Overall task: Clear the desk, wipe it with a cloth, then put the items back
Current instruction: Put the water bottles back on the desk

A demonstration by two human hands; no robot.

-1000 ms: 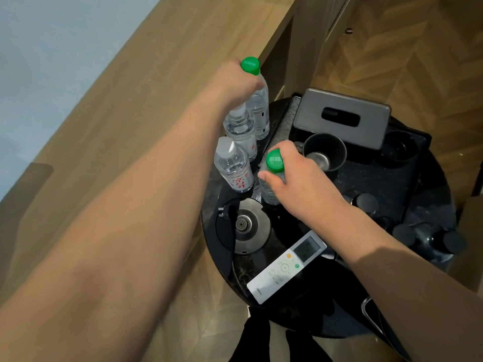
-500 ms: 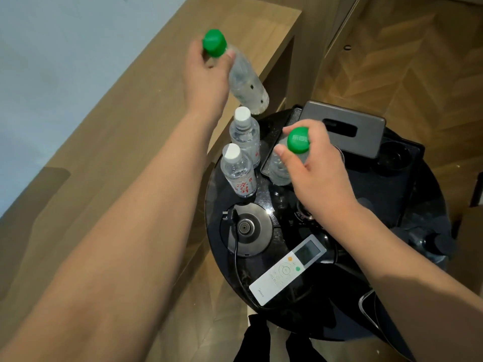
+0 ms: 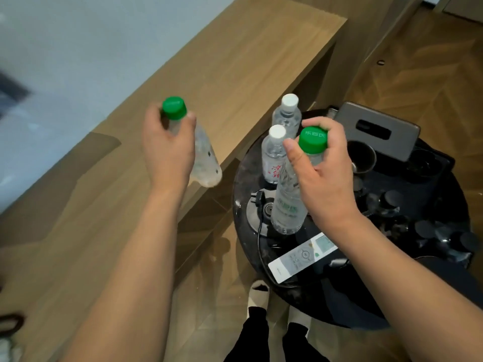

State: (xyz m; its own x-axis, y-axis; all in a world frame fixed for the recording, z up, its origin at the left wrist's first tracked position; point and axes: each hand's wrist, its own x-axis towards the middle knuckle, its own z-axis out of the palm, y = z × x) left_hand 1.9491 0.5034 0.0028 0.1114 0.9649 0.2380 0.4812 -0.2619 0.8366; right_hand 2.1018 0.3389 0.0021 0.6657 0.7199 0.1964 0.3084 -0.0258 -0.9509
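My left hand (image 3: 167, 147) grips a clear water bottle with a green cap (image 3: 206, 163) by its neck, tilted in the air over the wooden desk (image 3: 235, 56). A second green-capped bottle (image 3: 288, 205) hangs from my right hand (image 3: 324, 173), which holds it below the cap above the round black table (image 3: 392, 304). Two white-capped bottles (image 3: 274, 158) stand upright on that table's left side.
On the black table lie a kettle base with cord (image 3: 257, 215), a white remote (image 3: 303, 257), a grey tissue box (image 3: 376, 129), a dark cup (image 3: 362, 158) and small dark jars (image 3: 392, 202). Herringbone wood floor surrounds it; my feet (image 3: 258, 296) show below.
Both green-capped bottles have left the black table. My left hand carried its bottle left over the wooden desk; my right hand raised its bottle and drew it nearer.
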